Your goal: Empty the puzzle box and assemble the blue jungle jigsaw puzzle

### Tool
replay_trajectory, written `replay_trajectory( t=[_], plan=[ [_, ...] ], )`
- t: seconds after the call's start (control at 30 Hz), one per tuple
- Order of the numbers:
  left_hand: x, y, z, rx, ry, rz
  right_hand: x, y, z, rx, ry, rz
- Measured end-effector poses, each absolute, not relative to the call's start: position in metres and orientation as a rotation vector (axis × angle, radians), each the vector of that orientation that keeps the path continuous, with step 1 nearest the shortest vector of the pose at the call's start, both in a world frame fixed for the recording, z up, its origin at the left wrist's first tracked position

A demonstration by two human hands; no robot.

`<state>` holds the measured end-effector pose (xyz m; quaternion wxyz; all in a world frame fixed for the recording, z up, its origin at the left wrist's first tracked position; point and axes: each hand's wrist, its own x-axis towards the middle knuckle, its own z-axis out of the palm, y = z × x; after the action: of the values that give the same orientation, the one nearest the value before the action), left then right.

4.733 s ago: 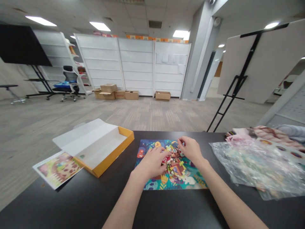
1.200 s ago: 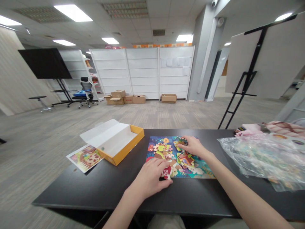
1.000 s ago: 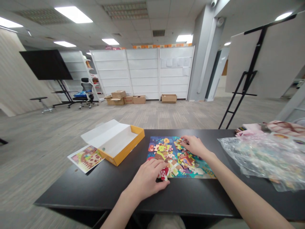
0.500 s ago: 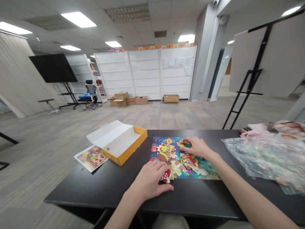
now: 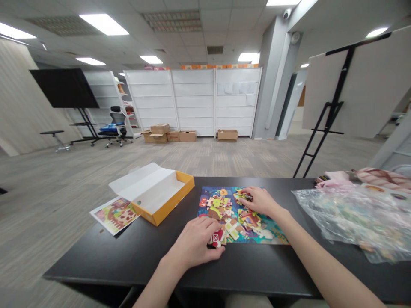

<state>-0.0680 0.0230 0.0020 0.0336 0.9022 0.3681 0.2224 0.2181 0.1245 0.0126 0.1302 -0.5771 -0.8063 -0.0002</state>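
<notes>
My left hand (image 5: 196, 243) rests at the near left corner of a colourful picture board (image 5: 272, 237), thumb apart from the fingers. Its fingertips touch the edge of a heap of loose jigsaw puzzle pieces (image 5: 233, 229); a red piece with a white barn door (image 5: 217, 238) lies between thumb and fingers. Farther back on the board, my right hand (image 5: 260, 200) has thumb and fingers closed around a small bunch of puzzle pieces (image 5: 246, 196), partly hidden by the fingers. More pieces (image 5: 249, 218) lie in a cluster just below that hand.
An open yellow box (image 5: 175, 199) with a white lid stands left on the black table (image 5: 128, 252). Beside it lies a printed picture sheet (image 5: 115, 215). Clear plastic bags (image 5: 349, 218) with contents are at the right. Beyond are cardboard boxes (image 5: 159, 133) and white shelving (image 5: 192, 102).
The view has turned slightly, shifting the scene to the left. The bunch of pieces under my right hand looks a little lower against the board. My left hand stays by the barn piece.
</notes>
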Motion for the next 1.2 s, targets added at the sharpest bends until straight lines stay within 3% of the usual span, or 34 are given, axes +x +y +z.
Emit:
replay_trajectory(
  t=[0.6, 1.0, 1.2],
  plan=[
    [-0.063, 0.029, 0.001, 2.702, 1.066, 0.755, 0.228, 0.131, 0.010, -1.671, -2.374, -0.027],
    [-0.081, 0.034, 0.018, 2.522, 1.181, 1.064, 0.232, 0.136, 0.003, -1.571, -2.411, -0.050],
    [-0.038, 0.016, 0.013, 2.642, 1.003, 0.993, 0.234, 0.137, 0.001, -1.524, -2.415, -0.059]
  ],
)
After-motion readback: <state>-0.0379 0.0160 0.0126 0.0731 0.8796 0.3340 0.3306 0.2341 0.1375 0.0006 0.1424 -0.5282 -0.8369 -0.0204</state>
